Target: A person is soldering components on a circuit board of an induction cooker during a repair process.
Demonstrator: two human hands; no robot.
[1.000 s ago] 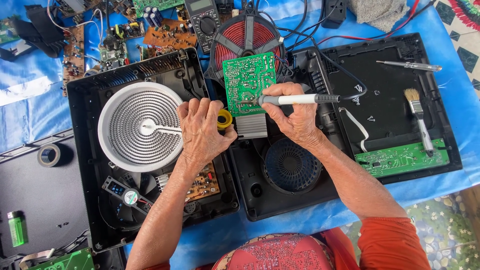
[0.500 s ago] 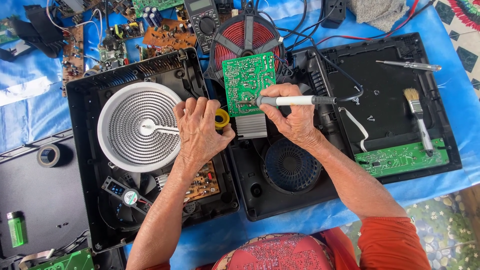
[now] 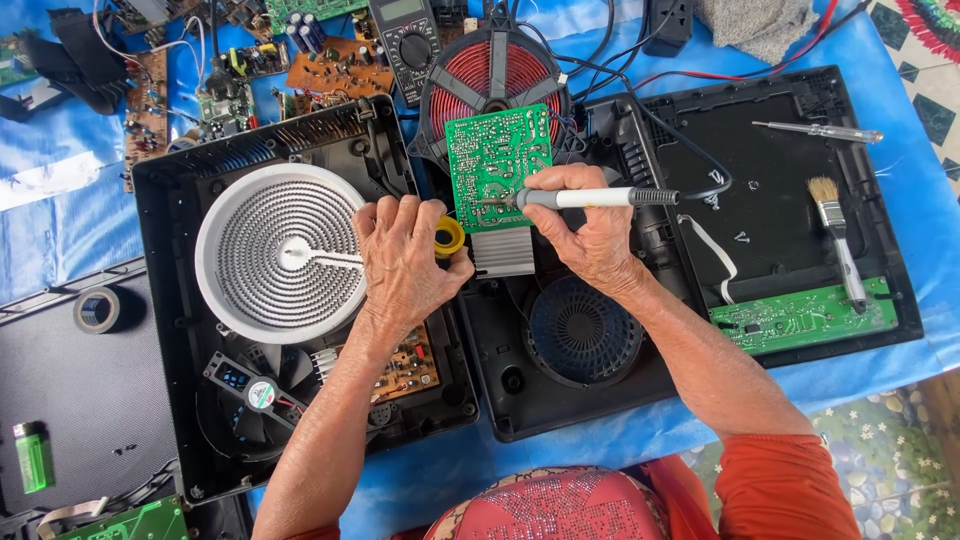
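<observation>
Lying nearest on the dark panel at lower left, a green lighter (image 3: 32,456) sits below a black tape roll (image 3: 98,309). Left hand (image 3: 402,258) rests palm-down on the open cooker housing (image 3: 160,300), fingers closed on a small yellow solder spool (image 3: 449,237). Right hand (image 3: 590,232) grips a soldering iron (image 3: 590,198), its tip on the green circuit board (image 3: 498,160). Beyond stands a red coil (image 3: 492,75); a multimeter (image 3: 408,40) lies on the blue-covered table (image 3: 60,250).
</observation>
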